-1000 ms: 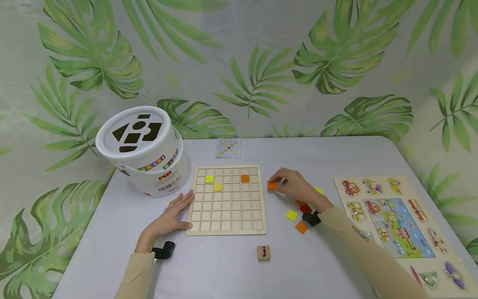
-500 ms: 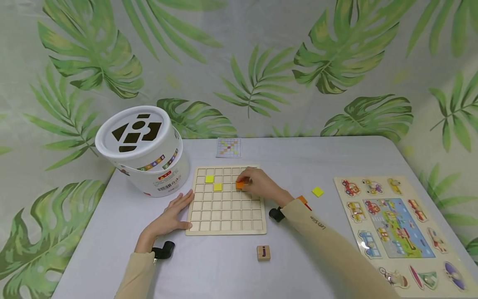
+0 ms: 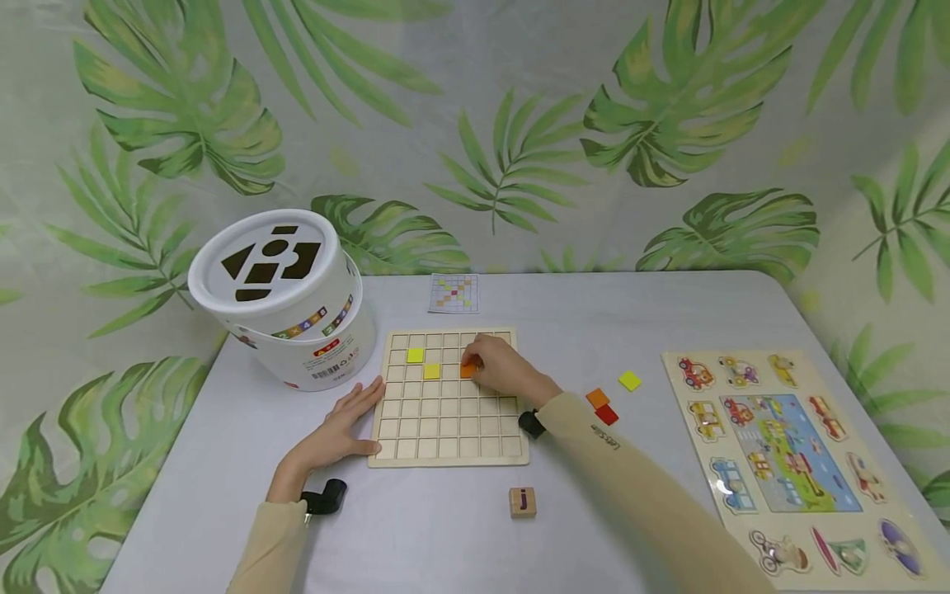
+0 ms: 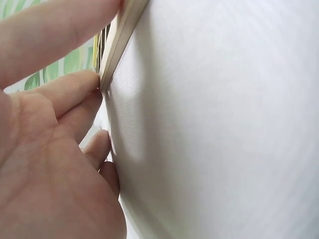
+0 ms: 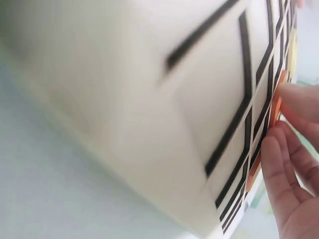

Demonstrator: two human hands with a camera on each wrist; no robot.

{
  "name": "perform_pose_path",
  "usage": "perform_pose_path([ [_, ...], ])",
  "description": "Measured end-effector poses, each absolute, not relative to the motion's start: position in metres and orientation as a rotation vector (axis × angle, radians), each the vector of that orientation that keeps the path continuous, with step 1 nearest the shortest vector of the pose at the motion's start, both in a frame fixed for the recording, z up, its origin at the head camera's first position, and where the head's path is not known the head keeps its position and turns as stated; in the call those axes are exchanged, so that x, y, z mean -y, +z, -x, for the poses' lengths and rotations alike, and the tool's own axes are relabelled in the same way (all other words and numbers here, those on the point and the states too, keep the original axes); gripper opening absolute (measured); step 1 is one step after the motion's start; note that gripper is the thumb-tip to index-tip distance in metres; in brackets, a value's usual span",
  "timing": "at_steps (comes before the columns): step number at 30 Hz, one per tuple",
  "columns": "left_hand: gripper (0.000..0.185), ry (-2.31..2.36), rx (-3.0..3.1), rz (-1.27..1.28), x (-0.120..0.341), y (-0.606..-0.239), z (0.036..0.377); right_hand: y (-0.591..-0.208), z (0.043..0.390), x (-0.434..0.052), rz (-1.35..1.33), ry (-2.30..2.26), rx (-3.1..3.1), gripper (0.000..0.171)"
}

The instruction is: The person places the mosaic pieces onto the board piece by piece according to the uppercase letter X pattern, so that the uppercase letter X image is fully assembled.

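The right grip (image 3: 499, 370) pinches an orange tile (image 3: 467, 371) between its fingertips (image 5: 294, 94), holding it on the board (image 3: 449, 429), in a cell of the third row from the far edge, just right of the middle. The wrist view shows the tile's (image 5: 275, 107) edge against the board's (image 5: 149, 99) black grid lines. The left grip (image 3: 337, 429) lies flat with fingers straight and holds nothing; its fingers (image 4: 70, 97) press against the board's (image 4: 119, 37) left edge near the near corner.

Two yellow tiles sit in the board: one (image 3: 416, 355) in the second row, toward the left, and one (image 3: 432, 372) a row nearer and a column right, with one empty cell between it and the orange tile.

Right of the board, on the counter (image 3: 594, 313), lie a loose orange tile (image 3: 597, 398) touching a red tile (image 3: 607, 415), and a yellow tile (image 3: 630, 380) a little farther right. Farther right still is a vehicle puzzle (image 3: 787, 445). Near the board's front edge stands a wooden cube (image 3: 523, 502) marked "j". Behind the board lies a small pattern card (image 3: 454, 294). Left of the board, at its far corner, a white bucket (image 3: 285, 301) sits tilted, its lid cut with shape holes.
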State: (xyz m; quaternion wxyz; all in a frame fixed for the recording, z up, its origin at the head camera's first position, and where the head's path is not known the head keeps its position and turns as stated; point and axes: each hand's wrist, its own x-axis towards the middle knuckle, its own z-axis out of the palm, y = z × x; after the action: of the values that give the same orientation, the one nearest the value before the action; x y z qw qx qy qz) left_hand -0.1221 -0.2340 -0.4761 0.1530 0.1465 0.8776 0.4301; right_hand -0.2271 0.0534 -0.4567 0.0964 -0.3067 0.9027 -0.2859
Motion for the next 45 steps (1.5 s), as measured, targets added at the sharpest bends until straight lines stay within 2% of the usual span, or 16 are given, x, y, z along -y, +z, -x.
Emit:
perform_pose_path([
  [8,0.089,1.229,-2.514,-0.429,0.233,-0.476,0.123,-0.445,0.224,-0.083,0.902,-1.046,-2.613,0.019],
  [16,0.088,1.208,-2.518,-0.405,0.234,-0.478,0.123,-0.433,0.205,-0.160,0.815,-1.152,-2.654,0.020],
  [26,0.088,1.212,-2.511,-0.417,0.234,-0.477,0.123,-0.444,0.171,-0.239,0.668,-1.102,-2.661,0.021],
  [33,0.088,1.216,-2.525,-0.434,0.234,-0.479,0.123,-0.458,0.158,-0.252,0.672,-0.994,-2.621,0.025],
  [45,0.088,1.219,-2.522,-0.425,0.235,-0.480,0.123,-0.467,0.156,-0.248,0.776,-0.928,-2.693,0.026],
])
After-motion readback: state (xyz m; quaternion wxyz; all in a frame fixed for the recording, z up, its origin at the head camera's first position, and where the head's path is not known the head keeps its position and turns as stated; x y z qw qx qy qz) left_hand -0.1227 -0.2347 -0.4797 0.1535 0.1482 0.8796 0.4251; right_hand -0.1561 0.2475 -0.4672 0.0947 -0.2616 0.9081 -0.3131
